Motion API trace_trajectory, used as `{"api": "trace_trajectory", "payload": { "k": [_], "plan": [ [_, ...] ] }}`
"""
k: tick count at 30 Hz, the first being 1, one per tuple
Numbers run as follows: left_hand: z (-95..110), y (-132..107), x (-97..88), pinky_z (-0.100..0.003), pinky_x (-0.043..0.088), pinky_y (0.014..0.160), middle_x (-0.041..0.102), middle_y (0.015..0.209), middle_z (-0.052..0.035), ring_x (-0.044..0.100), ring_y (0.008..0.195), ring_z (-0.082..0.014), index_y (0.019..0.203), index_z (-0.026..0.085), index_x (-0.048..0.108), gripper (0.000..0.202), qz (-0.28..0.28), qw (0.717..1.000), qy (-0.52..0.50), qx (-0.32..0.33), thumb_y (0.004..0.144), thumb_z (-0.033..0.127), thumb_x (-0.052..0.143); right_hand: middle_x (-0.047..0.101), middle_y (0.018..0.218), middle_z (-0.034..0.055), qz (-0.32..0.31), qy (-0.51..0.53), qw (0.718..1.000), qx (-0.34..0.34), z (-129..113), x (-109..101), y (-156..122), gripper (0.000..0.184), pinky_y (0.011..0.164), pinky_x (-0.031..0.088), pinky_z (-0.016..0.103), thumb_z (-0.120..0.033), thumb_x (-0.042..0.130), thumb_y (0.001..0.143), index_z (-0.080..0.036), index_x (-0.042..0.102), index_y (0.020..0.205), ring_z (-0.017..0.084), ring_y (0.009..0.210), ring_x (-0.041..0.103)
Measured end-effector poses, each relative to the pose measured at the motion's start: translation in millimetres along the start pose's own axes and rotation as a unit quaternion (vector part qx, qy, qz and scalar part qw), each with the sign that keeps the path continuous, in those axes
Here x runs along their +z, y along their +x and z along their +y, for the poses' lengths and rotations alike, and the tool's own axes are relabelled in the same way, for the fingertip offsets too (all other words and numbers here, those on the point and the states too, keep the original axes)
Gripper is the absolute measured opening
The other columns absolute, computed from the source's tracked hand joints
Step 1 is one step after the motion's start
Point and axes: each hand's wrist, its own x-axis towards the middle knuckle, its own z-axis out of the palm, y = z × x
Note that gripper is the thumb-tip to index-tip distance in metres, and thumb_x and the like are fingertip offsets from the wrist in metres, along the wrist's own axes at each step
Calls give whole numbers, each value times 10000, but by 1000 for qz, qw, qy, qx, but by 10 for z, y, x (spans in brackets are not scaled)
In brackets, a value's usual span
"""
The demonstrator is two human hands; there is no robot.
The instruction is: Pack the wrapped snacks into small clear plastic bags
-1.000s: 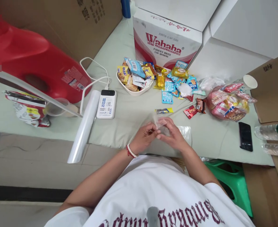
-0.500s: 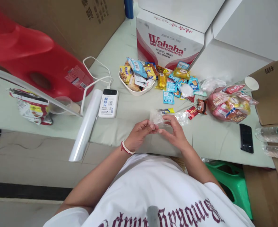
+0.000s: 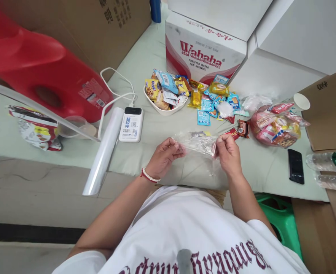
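Note:
A clear plastic bag [image 3: 198, 144] is stretched between my two hands, just above the table cloth. My left hand [image 3: 165, 156] pinches its left end, thumb against fingers. At the other end, my right hand [image 3: 229, 154] grips the bag with its thumb on top. A small packet with a yellow end [image 3: 206, 133] lies behind the bag, partly seen through it. Past my right hand are a red wrapped snack [image 3: 233, 133] and a brown wrapped snack [image 3: 243, 128].
A white bowl [image 3: 168, 112] holds packaged snacks, with loose blue and yellow packets [image 3: 204, 102] beside it. Rightward are a full snack bag [image 3: 276, 127], a paper cup [image 3: 301, 102] and a phone [image 3: 295, 166]. Leftward are a power bank [image 3: 131, 125] and a plastic roll [image 3: 103, 152].
My hands have moved apart, from nearly touching at the crumpled bag to holding its two ends. The bag is now pulled out wide between them.

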Motion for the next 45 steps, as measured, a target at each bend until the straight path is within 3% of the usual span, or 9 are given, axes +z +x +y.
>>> {"api": "trace_trajectory", "payload": {
  "k": [9, 12, 15, 21, 28, 32, 35, 41, 45],
  "plan": [
    [-60, 116, 144, -246, 567, 665, 662, 810, 88, 701, 625, -91, 919, 239, 430, 571, 23, 1000, -8, 15, 748, 604, 835, 481, 635, -76, 54, 36, 994, 85, 118, 54, -2, 374, 414, 279, 240, -576, 663, 907, -259, 472, 856, 102, 457, 346],
    [-115, 118, 175, -251, 570, 687, 693, 859, 60, 717, 638, -94, 925, 234, 427, 555, 36, 999, 24, 20, 786, 632, 789, 591, 826, -1, 123, -120, 985, -33, 125, -49, -7, 289, 593, 453, 278, -513, 646, 926, -235, 568, 949, 154, 675, 524],
    [-159, 106, 208, -275, 586, 729, 716, 888, 31, 748, 693, -122, 921, 229, 420, 547, 35, 998, 48, 28, 814, 656, 746, 622, 1091, 87, 197, -263, 926, -183, -28, -92, -95, 218, 840, 508, 369, -412, 598, 975, -221, 628, 1075, 220, 972, 590],
    [-190, 80, 271, -277, 599, 725, 727, 990, 4, 744, 715, -117, 934, 225, 434, 497, 22, 996, 65, 50, 861, 639, 698, 652, 1101, 97, 129, -362, 876, -291, -368, 68, -278, 110, 1000, 448, 475, -254, 603, 977, -256, 685, 1050, 276, 1094, 585],
    [-196, 62, 257, -245, 568, 617, 730, 1133, -56, 675, 737, -119, 1059, 229, 533, 488, 6, 992, 78, 104, 742, 382, 872, 710, 1025, 72, -16, -322, 918, -229, -198, -50, -250, 164, 918, 508, 428, -232, 567, 997, -251, 729, 1010, 246, 1014, 628],
    [-209, 16, 254, -247, 562, 636, 679, 1349, -137, 705, 933, -187, 1474, 284, 451, 788, 7, 988, 100, 120, 796, 406, 834, 686, 1059, 88, 127, -334, 905, -231, -276, -187, -377, 146, 878, 517, 419, -270, 612, 984, -246, 748, 1030, 248, 1008, 626],
    [-223, -25, 275, -253, 567, 660, 593, 1501, -143, 708, 876, -163, 1603, 354, 319, 936, -6, 986, 117, 122, 818, 438, 821, 681, 975, 58, 148, -285, 923, -211, -468, -191, -509, 129, 705, 514, 340, -300, 639, 982, -260, 744, 1046, 192, 800, 617],
    [-295, -78, 304, -270, 568, 717, 484, 1612, -145, 731, 813, -151, 1644, 411, 208, 981, 2, 975, 170, 146, 854, 418, 789, 676, 922, 33, 8, -221, 959, -180, -610, 139, -608, 113, 567, 459, 295, -290, 632, 994, -270, 742, 1010, 142, 640, 558],
    [-335, -119, 309, -304, 562, 861, 498, 1603, -145, 732, 1030, -213, 1634, 348, 271, 840, 21, 940, 281, 193, 915, 371, 705, 644, 918, 44, -22, -224, 958, -178, -506, 403, -536, 107, 629, 495, 301, -330, 655, 981, -263, 739, 991, 157, 704, 587]
  ]
}}
